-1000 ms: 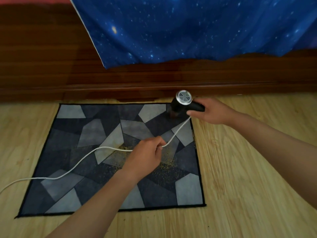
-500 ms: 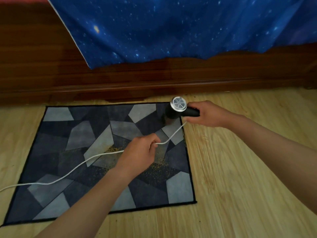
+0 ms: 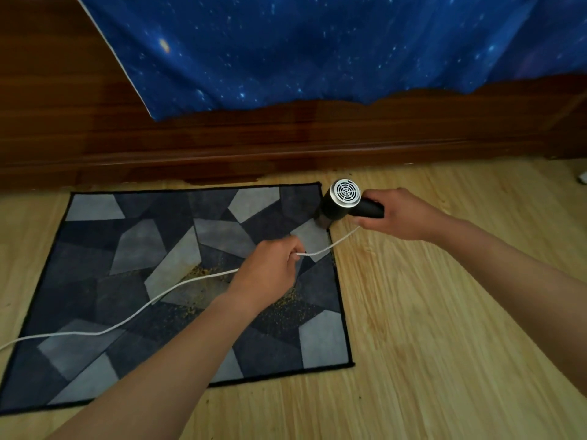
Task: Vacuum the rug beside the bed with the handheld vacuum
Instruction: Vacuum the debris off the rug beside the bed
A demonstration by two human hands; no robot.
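A grey and dark blue patchwork rug [image 3: 133,249] lies on the wooden floor beside the bed. Yellowish crumbs [image 3: 203,273] are scattered near its middle, partly hidden by my left arm. My right hand [image 3: 403,215] grips the black handle of the handheld vacuum [image 3: 341,201], whose nozzle points down at the rug's far right corner and whose silver vent grille faces me. My left hand [image 3: 270,268] pinches the vacuum's white cord [image 3: 127,319] above the rug. The cord runs from the vacuum through my fingers and off the left edge.
The dark wooden bed frame [image 3: 286,144] runs along the far side of the rug. A blue star-print sheet [image 3: 317,49] hangs over it. Light wooden floor [image 3: 444,328] lies to the right and in front. A small white object [image 3: 583,177] sits at the right edge.
The vacuum and my right hand have stayed at the rug's far right corner. My left hand keeps its pinch on the cord. The view has shifted slightly.
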